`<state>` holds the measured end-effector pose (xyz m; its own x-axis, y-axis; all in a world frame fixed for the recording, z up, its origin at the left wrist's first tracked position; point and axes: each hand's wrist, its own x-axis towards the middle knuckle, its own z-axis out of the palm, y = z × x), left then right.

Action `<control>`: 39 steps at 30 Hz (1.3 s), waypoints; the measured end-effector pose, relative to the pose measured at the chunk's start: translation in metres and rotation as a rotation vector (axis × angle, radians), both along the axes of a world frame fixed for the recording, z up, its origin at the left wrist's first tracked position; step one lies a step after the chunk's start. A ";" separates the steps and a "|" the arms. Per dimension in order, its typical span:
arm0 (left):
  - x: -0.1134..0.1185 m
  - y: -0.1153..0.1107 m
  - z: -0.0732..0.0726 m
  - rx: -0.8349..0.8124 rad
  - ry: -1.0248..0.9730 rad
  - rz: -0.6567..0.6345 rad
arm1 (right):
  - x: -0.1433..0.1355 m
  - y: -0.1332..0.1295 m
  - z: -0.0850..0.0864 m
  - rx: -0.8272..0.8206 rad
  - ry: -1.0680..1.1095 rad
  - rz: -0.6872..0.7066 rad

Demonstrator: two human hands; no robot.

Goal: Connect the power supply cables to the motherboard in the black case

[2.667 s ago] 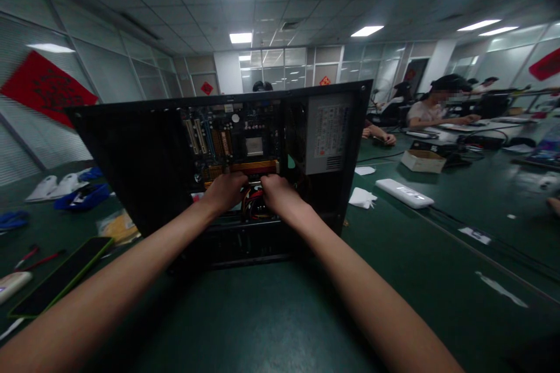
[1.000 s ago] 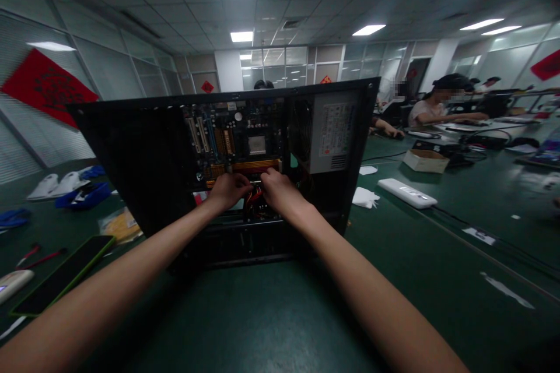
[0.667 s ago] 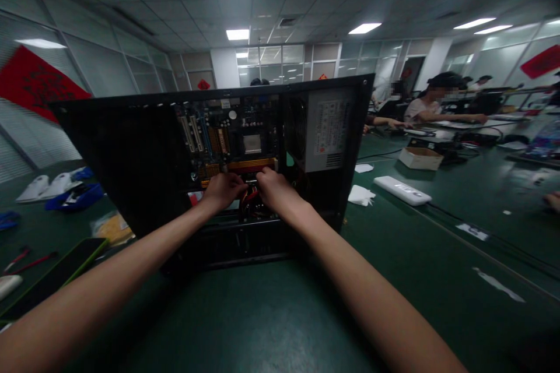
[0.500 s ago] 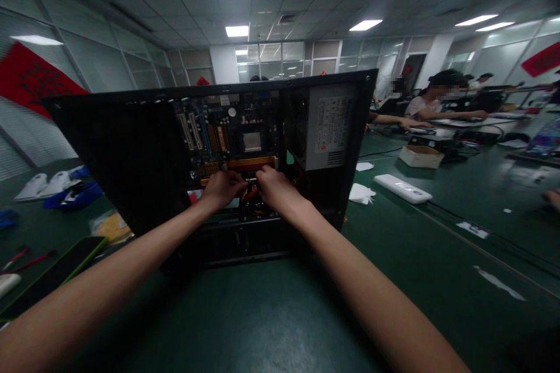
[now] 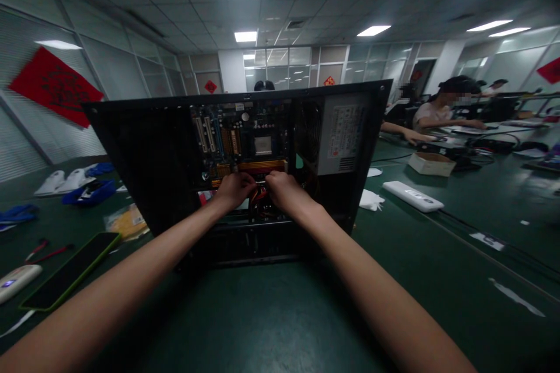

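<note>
An open black computer case (image 5: 140,154) stands upright on the table with its inside facing me. Inside are a motherboard (image 5: 263,145) and, at upper right, a silver power supply (image 5: 347,140). Below the motherboard's yellow and red memory slots (image 5: 262,166), both my hands meet at the top end of a power cable (image 5: 261,197) with red, yellow and black wires. My left hand (image 5: 234,191) is closed, its fingertips pinching the cable from the left. From the right my right hand (image 5: 283,189) pinches the same end. My fingers hide the connector itself.
On the left lie a phone with a green edge (image 5: 72,271), a white device (image 5: 20,281), a yellow packet (image 5: 126,221) and a blue tray (image 5: 90,191). A white power bank (image 5: 412,196), crumpled tissue (image 5: 371,200) and cardboard box (image 5: 431,164) lie right. Another person (image 5: 446,108) sits beyond.
My view has shifted slightly left, so the whole scene sits further right and a little lower. Both hands stay at the same cable end, with little visible movement.
</note>
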<state>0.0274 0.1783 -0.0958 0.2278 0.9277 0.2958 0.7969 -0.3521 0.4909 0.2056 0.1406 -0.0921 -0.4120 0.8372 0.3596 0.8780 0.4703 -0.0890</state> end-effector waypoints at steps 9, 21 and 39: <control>-0.004 0.002 -0.003 0.065 0.063 -0.036 | 0.001 0.002 0.001 -0.016 -0.013 0.042; -0.001 -0.003 0.000 0.070 0.067 -0.023 | -0.006 0.001 0.001 0.017 -0.040 -0.032; 0.017 -0.156 -0.020 0.434 -0.342 -0.071 | -0.002 0.000 -0.001 0.019 -0.031 -0.021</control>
<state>0.0449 0.0225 -0.1161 0.1092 0.6903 0.7152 0.5849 -0.6264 0.5153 0.2038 0.1408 -0.0933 -0.4053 0.8391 0.3628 0.8901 0.4527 -0.0529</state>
